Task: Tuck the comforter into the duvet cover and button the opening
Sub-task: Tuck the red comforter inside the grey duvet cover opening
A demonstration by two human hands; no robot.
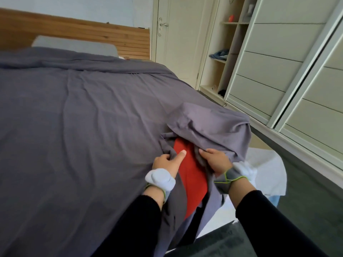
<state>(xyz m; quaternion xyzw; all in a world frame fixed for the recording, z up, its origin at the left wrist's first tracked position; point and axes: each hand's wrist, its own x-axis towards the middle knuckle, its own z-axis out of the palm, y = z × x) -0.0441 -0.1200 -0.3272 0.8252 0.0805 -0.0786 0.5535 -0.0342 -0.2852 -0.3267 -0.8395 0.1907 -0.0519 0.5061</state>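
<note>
A grey duvet cover [78, 115] lies spread over the bed, its open edge at the near right corner. Through that opening a strip of the red comforter [193, 175] shows. My left hand [168, 162] grips the left edge of the opening, thumb resting on the red fabric. My right hand [216, 160] holds the right edge, where the cover bunches into a raised fold [207, 125]. Both hands are closed on grey cloth. No buttons are visible.
A grey pillow [74, 46] leans against the wooden headboard [74, 32]. A cream wardrobe with sliding doors [278, 52] and open shelves [222, 58] runs along the right. White fabric [267, 171] lies on the floor beside the bed corner. A door [176, 34] stands at the back.
</note>
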